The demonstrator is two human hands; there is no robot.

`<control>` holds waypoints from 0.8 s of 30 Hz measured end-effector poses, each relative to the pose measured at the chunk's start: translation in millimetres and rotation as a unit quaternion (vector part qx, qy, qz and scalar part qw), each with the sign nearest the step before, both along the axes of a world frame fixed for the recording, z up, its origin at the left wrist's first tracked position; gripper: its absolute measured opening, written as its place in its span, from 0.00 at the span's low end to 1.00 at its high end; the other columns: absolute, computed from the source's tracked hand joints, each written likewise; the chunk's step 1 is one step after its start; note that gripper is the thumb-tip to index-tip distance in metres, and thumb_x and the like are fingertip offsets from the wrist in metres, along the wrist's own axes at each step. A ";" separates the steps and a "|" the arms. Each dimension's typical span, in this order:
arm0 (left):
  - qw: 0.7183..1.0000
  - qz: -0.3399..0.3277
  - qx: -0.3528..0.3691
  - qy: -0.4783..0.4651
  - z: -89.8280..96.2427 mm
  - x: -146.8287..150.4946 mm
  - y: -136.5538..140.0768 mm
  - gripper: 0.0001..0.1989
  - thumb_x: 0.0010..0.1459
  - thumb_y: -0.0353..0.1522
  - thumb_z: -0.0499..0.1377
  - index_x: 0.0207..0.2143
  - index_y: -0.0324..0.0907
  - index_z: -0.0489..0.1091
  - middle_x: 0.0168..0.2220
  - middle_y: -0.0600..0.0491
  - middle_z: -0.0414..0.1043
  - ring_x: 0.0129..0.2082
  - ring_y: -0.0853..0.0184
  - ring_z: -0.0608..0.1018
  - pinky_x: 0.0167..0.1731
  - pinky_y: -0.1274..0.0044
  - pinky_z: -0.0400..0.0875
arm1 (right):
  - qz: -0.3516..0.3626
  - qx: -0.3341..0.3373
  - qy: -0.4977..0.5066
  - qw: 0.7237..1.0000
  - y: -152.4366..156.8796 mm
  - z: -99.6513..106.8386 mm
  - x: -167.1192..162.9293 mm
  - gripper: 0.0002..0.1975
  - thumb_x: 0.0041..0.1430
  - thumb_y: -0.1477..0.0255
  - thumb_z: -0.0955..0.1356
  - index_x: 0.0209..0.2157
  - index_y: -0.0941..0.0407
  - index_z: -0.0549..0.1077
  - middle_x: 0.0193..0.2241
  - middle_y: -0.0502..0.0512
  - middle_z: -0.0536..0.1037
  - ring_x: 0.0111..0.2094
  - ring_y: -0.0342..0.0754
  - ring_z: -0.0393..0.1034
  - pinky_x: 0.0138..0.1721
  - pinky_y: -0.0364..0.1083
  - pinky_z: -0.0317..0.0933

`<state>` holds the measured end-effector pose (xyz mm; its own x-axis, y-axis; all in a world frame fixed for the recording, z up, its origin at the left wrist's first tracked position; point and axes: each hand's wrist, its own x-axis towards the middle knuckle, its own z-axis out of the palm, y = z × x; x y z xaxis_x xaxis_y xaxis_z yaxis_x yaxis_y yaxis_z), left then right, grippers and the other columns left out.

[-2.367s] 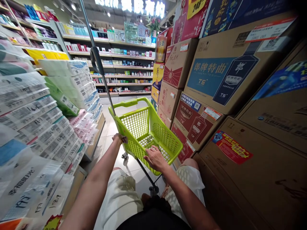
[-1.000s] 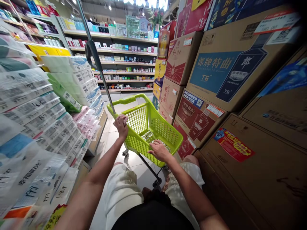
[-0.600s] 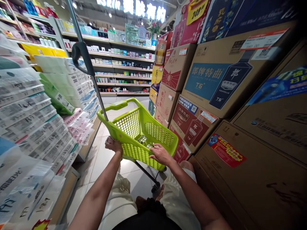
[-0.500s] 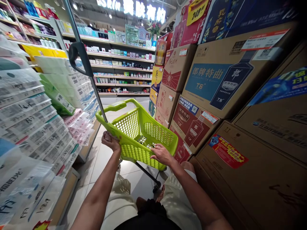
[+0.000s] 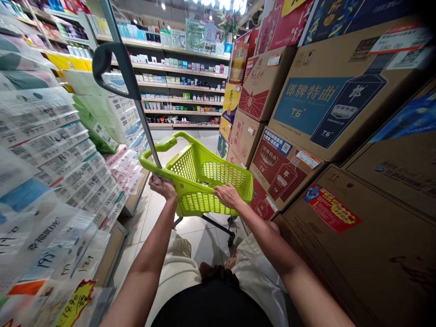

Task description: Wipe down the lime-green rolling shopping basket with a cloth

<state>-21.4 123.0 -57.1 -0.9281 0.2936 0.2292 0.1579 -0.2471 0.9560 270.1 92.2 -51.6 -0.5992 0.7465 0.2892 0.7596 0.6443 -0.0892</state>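
A lime-green shopping cart [image 5: 194, 188] stands sideways in front of me, with its latticed basket open at the top. My left hand [image 5: 164, 186] is closed at the cart's left corner, just below the foot of a tall grey pole [image 5: 147, 129]. Something pale shows at its fingers, too unclear to name. The fingers of my right hand [image 5: 227, 196] curl over the near rim of the basket, toward its right end. A dark grey loop handle [image 5: 114, 70] sticks out from the pole, above and clear of both hands.
Stacked cardboard liquor boxes [image 5: 306, 109] line the right side, close to the cart. Plastic-wrapped paper packs [image 5: 64, 159] are piled on a low wooden platform [image 5: 109, 254] at left. Shelves of cosmetics [image 5: 184, 86] cross the back. Pale floor tiles [image 5: 197, 236] run beneath the cart.
The cart has shifted slightly away from my legs and turned a little. My right hand's fingers, loosely spread before, are now wrapped over the rim. The left hand keeps its hold.
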 end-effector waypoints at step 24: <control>0.982 -0.059 -0.180 0.001 -31.0 44.7 -10.5 0.23 0.53 0.21 0.60 0.51 0.42 0.63 0.49 0.40 0.69 0.53 0.51 0.78 0.47 0.62 0.77 | -0.076 -0.157 0.071 0.982 36.8 9.0 -81.3 0.32 0.76 0.50 0.50 0.61 0.57 0.67 0.59 0.64 0.72 0.60 0.58 0.63 0.62 0.58 0.51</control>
